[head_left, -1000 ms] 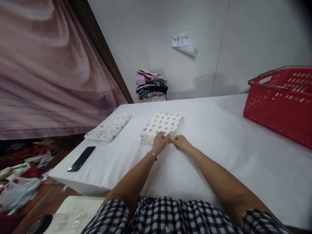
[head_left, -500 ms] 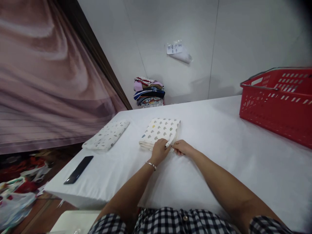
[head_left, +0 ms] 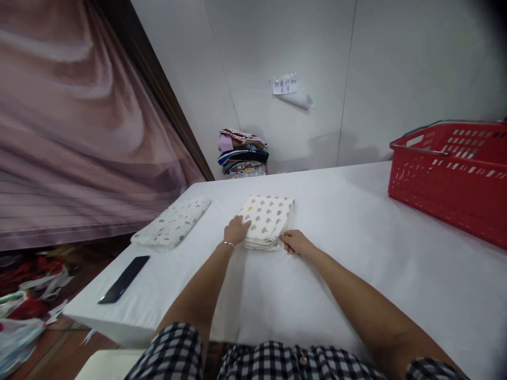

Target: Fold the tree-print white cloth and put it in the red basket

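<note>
A folded white cloth (head_left: 268, 215) with grey mushroom-like prints and a few coloured ones lies on the white-covered table. Its layered edge faces me. My left hand (head_left: 236, 230), with a bracelet at the wrist, rests on the cloth's left front side, fingers laid over the edge. At the right front corner my right hand (head_left: 297, 243) is closed, pinching the cloth's edge between thumb and fingers. Farther left lies a second folded white cloth (head_left: 172, 221) with small dark prints, touched by neither hand.
A dark phone-like slab (head_left: 124, 279) lies near the table's left edge. On the right stands a red basket (head_left: 447, 184) with a metal handle. Behind the table is a stack of folded fabrics (head_left: 243, 152) by the wall. A pink curtain (head_left: 79, 132) hangs at left.
My left hand has moved left from the cloth's right front corner to its left front side. My right hand stays at the right corner. The cloth's front layers now lie straighter.
</note>
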Demonstrator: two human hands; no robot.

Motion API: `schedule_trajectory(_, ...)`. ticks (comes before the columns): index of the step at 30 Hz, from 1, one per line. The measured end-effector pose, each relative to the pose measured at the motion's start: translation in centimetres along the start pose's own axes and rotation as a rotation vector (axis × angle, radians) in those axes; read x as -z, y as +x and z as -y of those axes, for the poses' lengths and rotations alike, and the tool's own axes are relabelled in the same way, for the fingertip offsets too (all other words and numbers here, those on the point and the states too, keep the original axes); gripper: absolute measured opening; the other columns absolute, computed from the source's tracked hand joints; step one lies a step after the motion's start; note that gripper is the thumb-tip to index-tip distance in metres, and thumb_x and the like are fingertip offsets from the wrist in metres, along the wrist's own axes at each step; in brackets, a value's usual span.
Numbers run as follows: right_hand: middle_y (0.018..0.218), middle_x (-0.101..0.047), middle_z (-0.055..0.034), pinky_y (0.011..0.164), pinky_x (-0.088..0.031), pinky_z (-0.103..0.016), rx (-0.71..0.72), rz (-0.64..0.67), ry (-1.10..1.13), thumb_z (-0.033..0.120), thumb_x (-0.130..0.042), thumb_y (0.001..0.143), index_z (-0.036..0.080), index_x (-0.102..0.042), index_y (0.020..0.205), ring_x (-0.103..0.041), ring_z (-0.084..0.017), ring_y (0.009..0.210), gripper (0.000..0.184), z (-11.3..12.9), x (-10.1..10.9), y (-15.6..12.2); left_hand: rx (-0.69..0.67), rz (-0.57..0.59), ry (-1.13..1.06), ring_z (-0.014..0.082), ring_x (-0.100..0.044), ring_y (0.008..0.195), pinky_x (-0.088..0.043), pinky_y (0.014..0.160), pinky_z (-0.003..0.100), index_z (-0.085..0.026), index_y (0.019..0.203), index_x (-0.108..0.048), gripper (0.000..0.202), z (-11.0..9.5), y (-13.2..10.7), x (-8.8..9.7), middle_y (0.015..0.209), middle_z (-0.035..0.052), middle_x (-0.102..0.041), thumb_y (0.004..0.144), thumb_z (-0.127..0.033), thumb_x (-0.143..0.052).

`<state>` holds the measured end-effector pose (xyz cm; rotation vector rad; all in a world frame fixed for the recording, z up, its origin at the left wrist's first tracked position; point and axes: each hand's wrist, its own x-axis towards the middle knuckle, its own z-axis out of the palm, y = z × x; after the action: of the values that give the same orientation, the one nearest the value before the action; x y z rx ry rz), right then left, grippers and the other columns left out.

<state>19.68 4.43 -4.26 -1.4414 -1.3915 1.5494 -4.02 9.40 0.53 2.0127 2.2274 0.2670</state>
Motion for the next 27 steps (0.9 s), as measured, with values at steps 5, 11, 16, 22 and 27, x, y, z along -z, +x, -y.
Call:
schedule_trajectory(5,0.032,-0.044,0.0059,0.036,-0.023,-0.018,0.009,-0.025,-0.027,0.015,-0.055,0.077,0.017,-0.048,0.05,-0.036,-0.005,0.028,0.028,-0.2,0.1,0.0,0.081,0.108,-0.025,0.0263,-0.033,0.137,-0.032,0.108,0.041,-0.022,0.142,-0.033,0.062,0.7,0.2,-0.6,0.155,0.0099,-0.026,0.09,-0.055,-0.03)
schedule_trajectory(11,0.042,-0.054,0.0041,0.033,-0.022,-0.018,-0.015,0.018,0.07,0.021,-0.054,0.082,0.016,-0.055,0.062,-0.039,-0.006,0.031,0.021,-0.1,0.4,0.1,0.053,0.075,0.033,0.0287,-0.028,0.14,-0.027,0.11,0.049,-0.023,0.137,-0.04,0.059,-0.2,0.4,0.3,0.153,0.011,-0.031,0.088,-0.055,-0.035)
schedule_trajectory(16,0.058,-0.063,0.0031,0.034,-0.027,-0.017,-0.036,-0.016,0.168,0.014,-0.049,0.084,0.016,-0.059,0.079,-0.047,-0.005,0.036,0.011,0.6,0.7,0.2,-0.108,0.017,0.066,0.0254,-0.021,0.142,-0.021,0.113,0.049,-0.024,0.14,-0.037,0.059,-2.8,1.6,0.1,0.154,0.0089,-0.027,0.09,-0.055,-0.032)
schedule_trajectory(22,0.048,-0.058,0.0023,0.034,-0.031,-0.016,-0.082,-0.112,0.175,0.008,-0.055,0.079,0.014,-0.059,0.069,-0.051,-0.007,0.037,0.013,3.0,2.5,3.1,-0.106,0.054,0.088,0.0269,-0.018,0.143,-0.016,0.114,0.052,-0.022,0.142,-0.036,0.061,-4.0,3.4,-1.4,0.156,0.0088,-0.024,0.09,-0.054,-0.031)
schedule_trajectory(27,0.05,-0.059,0.0003,0.036,-0.033,-0.015,-0.118,-0.205,0.211,0.005,-0.058,0.079,0.013,-0.057,0.069,-0.055,-0.008,0.041,0.013,4.8,4.3,5.8,-0.116,0.004,0.093,0.0269,-0.02,0.143,-0.018,0.114,0.051,-0.021,0.142,-0.037,0.062,-3.3,3.3,-2.3,0.154,0.0088,-0.027,0.091,-0.055,-0.029)
